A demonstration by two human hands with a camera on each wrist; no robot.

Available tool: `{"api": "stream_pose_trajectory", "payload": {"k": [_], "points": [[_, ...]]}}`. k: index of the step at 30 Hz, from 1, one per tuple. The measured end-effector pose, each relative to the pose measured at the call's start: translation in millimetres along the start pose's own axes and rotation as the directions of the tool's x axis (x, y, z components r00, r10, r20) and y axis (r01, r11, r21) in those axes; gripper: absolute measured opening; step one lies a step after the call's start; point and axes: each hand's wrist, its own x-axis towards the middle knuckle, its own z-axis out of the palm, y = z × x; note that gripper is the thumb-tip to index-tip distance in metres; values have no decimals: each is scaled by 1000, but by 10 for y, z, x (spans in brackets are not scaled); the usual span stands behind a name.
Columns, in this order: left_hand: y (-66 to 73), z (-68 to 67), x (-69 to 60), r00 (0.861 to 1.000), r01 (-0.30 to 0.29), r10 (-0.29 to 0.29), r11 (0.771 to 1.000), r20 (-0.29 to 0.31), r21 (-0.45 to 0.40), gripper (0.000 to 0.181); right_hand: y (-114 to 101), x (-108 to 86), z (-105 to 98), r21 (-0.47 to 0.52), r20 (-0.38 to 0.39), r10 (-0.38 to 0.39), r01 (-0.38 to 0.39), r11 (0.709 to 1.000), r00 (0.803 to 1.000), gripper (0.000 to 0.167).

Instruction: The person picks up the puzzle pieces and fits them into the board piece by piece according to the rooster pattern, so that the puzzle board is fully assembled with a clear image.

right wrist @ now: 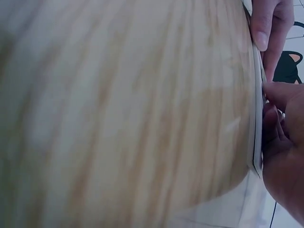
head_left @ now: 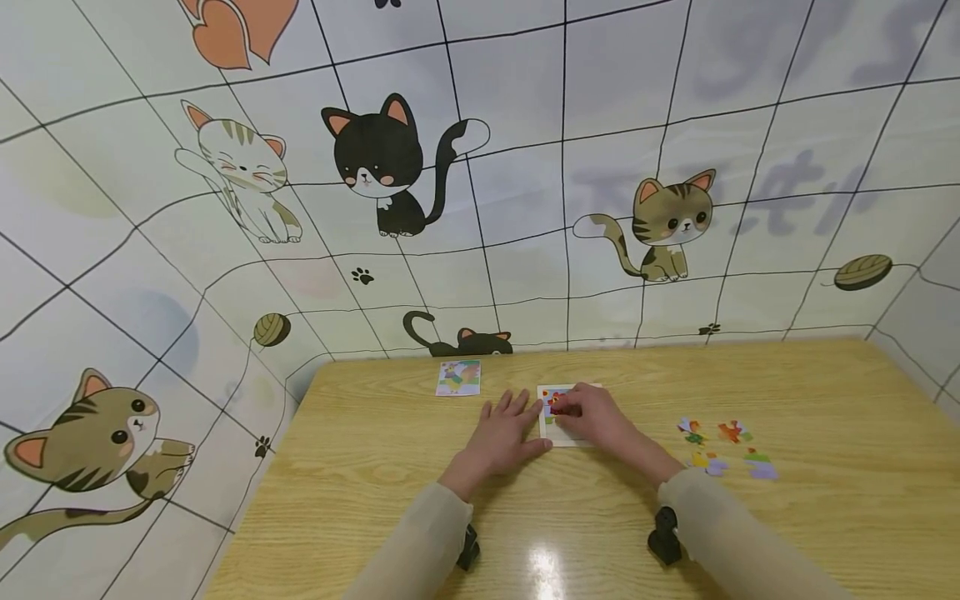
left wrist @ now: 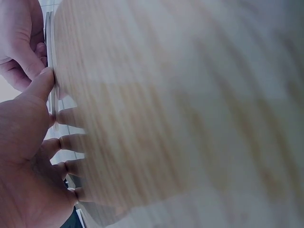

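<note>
A white-bordered jigsaw puzzle board [head_left: 546, 432] lies on the wooden table, with bright printed pieces [head_left: 547, 393] in its upper left part. My left hand [head_left: 501, 435] rests beside it with fingers spread, thumb and index finger touching the board's left side. Over the board, my right hand [head_left: 600, 418] pinches a red puzzle piece [head_left: 557, 407] between thumb and fingers, low against the surface. The right hand covers much of the board's right half. Both wrist views show the board edge-on, its thin side [right wrist: 258, 114] next to the fingers; the pinched piece is hidden there.
Several loose puzzle pieces [head_left: 734, 431] lie in small groups to the right of the board. A colourful picture card [head_left: 458, 378] lies at the table's back left. Behind the table [head_left: 360, 500] stands a wall covering [head_left: 517, 200] printed with cats and grid lines.
</note>
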Motion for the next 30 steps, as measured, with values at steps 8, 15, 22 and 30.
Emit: {"api": "stream_pose_trajectory", "payload": {"k": [8, 15, 22, 30], "points": [[-1, 3, -2, 1000, -1, 1, 1000, -6, 4, 71, 29, -6, -17, 27, 22, -2, 1, 1000, 1000, 18], [8, -2, -1, 1000, 5, -5, 1000, -11, -23, 71, 19, -15, -22, 36, 15, -11, 10, 999, 1000, 18], [10, -5, -1, 1000, 7, -7, 1000, -8, -15, 72, 18, -21, -30, 19, 11, -21, 21, 1000, 1000, 16], [26, -24, -19, 1000, 3, -3, 1000, -9, -12, 71, 30, -18, -13, 7, 28, -13, 13, 1000, 1000, 18]]}}
